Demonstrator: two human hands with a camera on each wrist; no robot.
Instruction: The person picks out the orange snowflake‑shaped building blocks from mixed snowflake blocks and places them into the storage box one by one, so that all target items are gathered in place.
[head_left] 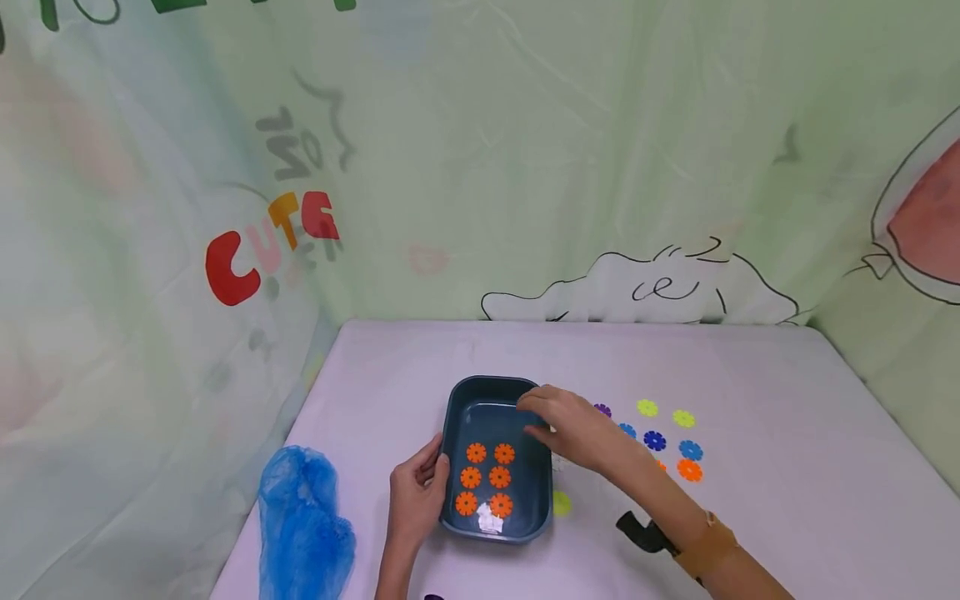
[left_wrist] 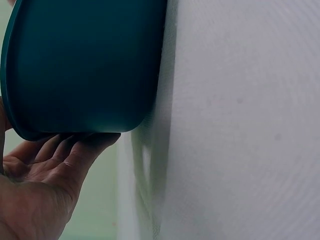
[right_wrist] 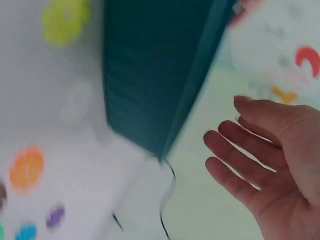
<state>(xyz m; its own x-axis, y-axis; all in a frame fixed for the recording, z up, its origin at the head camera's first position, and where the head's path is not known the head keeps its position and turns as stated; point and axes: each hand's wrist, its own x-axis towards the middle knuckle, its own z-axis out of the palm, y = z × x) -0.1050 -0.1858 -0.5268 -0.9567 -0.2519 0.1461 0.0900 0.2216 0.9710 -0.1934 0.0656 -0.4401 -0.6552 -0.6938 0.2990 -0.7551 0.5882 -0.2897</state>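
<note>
A dark teal rectangular tray [head_left: 504,423] rests on the white table. In its near half lie several orange flower-shaped discs [head_left: 499,477], set out in two columns. My left hand [head_left: 417,492] grips the tray's left side, thumb at the rim and fingers along the outer wall. The left wrist view shows those fingers [left_wrist: 75,155] against the wall's underside. Over the tray's far right edge hovers my right hand [head_left: 573,427], its fingers loosely bent and apart. In the right wrist view nothing lies between the right hand's fingers [right_wrist: 245,160].
Right of the tray lie yellow-green [head_left: 683,418], blue [head_left: 655,440], purple and orange discs [head_left: 689,470]. One yellow-green disc [head_left: 562,503] sits close by the tray's near right side. A crumpled blue plastic bag [head_left: 303,525] is at the table's left edge. Printed cloth [head_left: 450,167] hangs behind.
</note>
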